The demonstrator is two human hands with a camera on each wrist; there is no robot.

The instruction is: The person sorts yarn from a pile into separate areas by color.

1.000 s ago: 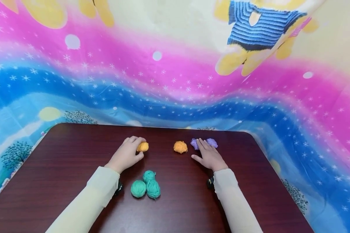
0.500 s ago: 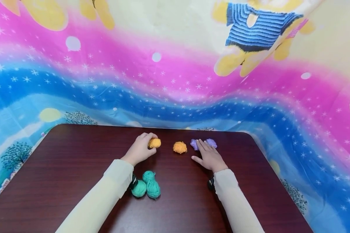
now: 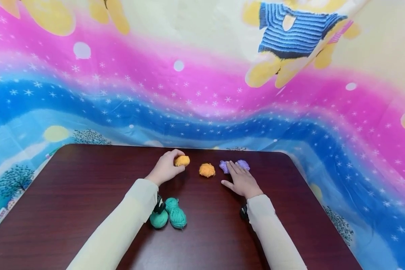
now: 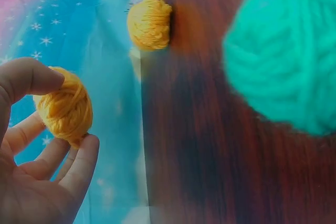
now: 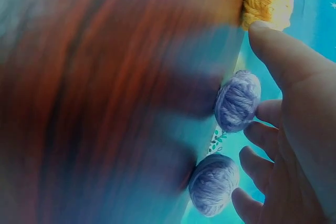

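Between its thumb and fingers my left hand [image 3: 166, 167] grips a small yellow ball of yarn [image 4: 68, 106], held near the back of the table. To its right lies an orange-yellow ball of yarn [image 3: 207, 170] on the wood. Over two purple balls of yarn my right hand [image 3: 242, 180] is spread, fingers extended. In the right wrist view one purple ball [image 5: 238, 102] sits by the upper fingertips and the other purple ball [image 5: 213, 184] by the lower ones. Beneath the left wrist is a round green ball of yarn [image 3: 159, 219], partly covered by the wrist camera.
Beside the round ball, more green yarn [image 3: 177, 217] lies in a long wound shape toward the front. The dark wooden table [image 3: 209, 240] has rounded back corners. Right behind its far edge hangs a printed cloth backdrop [image 3: 189, 93] in blue, pink and cream.
My left hand has carried the yellow ball of yarn to the right and slightly back, toward the orange-yellow one. My right hand stays in place over the purple balls.
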